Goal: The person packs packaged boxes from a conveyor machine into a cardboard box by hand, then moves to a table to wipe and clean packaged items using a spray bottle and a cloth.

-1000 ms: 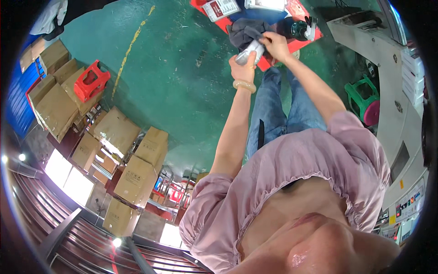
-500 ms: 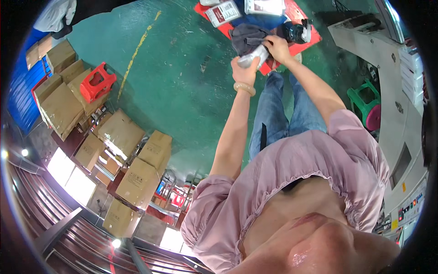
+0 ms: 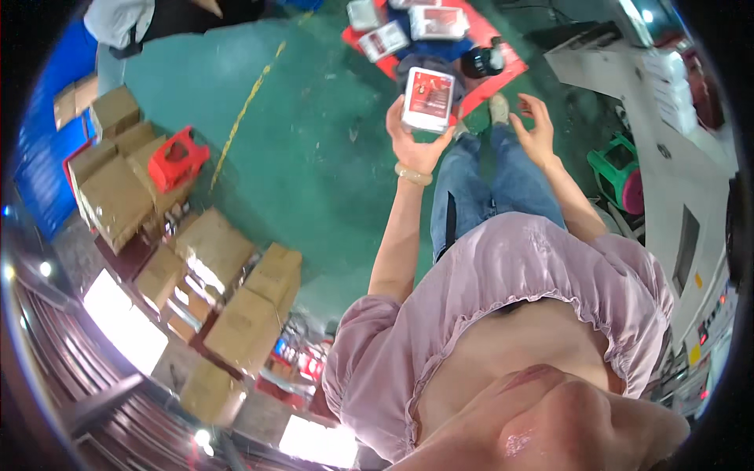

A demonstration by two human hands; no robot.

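My left hand grips a white box with a red printed face by its near end, with that face turned up. Apart from it, my right hand hangs over my right leg, holding nothing, its fingers curved and spread. Behind the held box lies a dark grey cloth on a red table. A black bottle-like thing with a light part stands right of the cloth. Farther back on the table are a white box with a red label and another labelled white box.
Stacked cardboard boxes line the left, with a red plastic stool on top. At right stand a green stool and a large pale machine. A yellow line crosses the green floor.
The white box has turned so its red printed face shows. My right hand has let go of it and moved right and nearer to me.
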